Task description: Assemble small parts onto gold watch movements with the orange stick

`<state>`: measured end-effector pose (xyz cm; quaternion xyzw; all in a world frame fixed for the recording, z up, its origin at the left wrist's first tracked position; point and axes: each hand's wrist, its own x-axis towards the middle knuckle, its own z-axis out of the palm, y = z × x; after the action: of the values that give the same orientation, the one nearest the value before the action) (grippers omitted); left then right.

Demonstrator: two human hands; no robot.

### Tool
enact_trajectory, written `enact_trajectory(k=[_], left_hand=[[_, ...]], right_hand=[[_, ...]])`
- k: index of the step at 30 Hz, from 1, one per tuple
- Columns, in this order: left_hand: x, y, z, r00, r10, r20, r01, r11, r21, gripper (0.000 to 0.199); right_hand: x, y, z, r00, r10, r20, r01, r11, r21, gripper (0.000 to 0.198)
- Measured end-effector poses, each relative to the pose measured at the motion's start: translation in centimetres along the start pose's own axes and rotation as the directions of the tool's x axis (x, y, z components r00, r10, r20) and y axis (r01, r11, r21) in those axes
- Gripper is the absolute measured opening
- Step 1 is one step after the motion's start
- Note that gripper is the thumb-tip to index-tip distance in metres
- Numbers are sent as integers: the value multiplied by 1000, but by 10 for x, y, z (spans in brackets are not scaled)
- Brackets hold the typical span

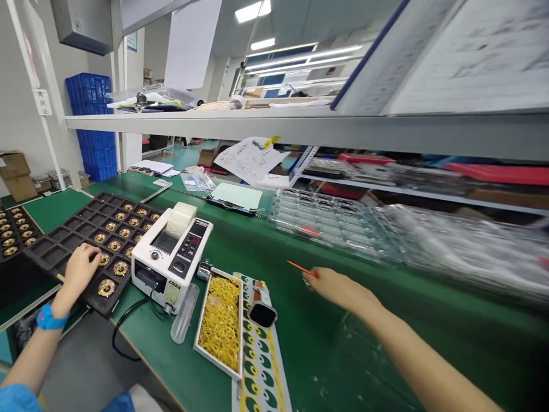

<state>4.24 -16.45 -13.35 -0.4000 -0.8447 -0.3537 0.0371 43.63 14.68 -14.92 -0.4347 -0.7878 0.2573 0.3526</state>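
Observation:
My left hand (81,266) reaches over a black compartment tray (55,256). Its thumb and fingers are pinched at the edge of a round gold part (103,260) seated in one pocket; similar gold parts fill several pockets around it. My right hand (328,284) is held above the green bench, with the fingers closed on a thin orange pointed stick (300,267) whose tip points left. Just right of the black tray stands a white tape dispenser (171,254). A shallow white box (218,329) holds many small yellow rings.
A smartwatch (262,313) lies on a sheet of green and yellow stickers (266,366). Beside the dispenser is a clear plastic tube (185,315). Clear blister trays (317,220) line the bench's back, under a grey shelf (257,123). Another black tray (17,234) sits far left.

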Motion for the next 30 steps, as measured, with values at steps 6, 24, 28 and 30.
enact_trajectory(k=[6, 24, 28, 30], left_hand=[[39, -17, 3, 979, 10, 205, -41, 988, 150, 7], [-44, 267, 22, 860, 500, 104, -61, 302, -951, 17], [-49, 294, 45, 776, 608, 165, 108, 129, -986, 18], [-48, 298, 52, 757, 635, 152, 149, 58, -987, 21]], right_hand=[[31, -46, -8, 981, 191, -38, -194, 975, -109, 26], [-98, -140, -83, 908, -116, -403, 351, 737, 577, 46], [-112, -149, -84, 823, -246, -513, 520, 689, 504, 34], [-116, -150, -82, 790, -254, -558, 537, 724, 432, 23]])
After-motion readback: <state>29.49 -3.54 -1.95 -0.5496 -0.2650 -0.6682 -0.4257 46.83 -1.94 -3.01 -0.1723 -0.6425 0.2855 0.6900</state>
